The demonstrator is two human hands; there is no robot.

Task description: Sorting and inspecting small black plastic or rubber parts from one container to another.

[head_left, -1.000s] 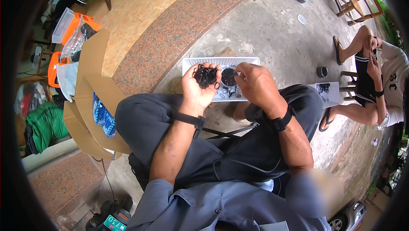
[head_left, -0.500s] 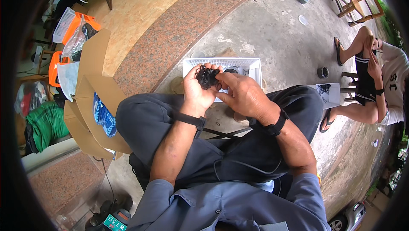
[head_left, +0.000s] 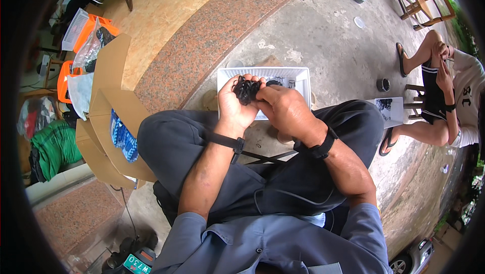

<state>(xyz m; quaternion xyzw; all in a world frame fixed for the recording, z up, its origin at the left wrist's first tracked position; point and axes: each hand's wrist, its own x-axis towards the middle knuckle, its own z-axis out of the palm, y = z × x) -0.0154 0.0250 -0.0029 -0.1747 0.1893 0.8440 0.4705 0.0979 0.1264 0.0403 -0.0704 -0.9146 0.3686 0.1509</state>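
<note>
My left hand is palm up, its fingers curled around a bunch of small black rings. From the right, my right hand reaches over with thumb and fingers pinched together at the edge of this bunch. What lies between those fingertips is hidden. Both hands are above the near part of a white plastic basket, in front of my knees. Inside it, beyond my right hand, are more black pieces and some small parts too tiny to name.
An open cardboard box with blue-patterned packs stands at my left. On the right, another person sits by a white tray holding black pieces. A black round container and a wooden chair stand farther off.
My right hand has shifted slightly, and its fingers are closer together at the bunch. My left hand holds the rings in nearly the same place.
</note>
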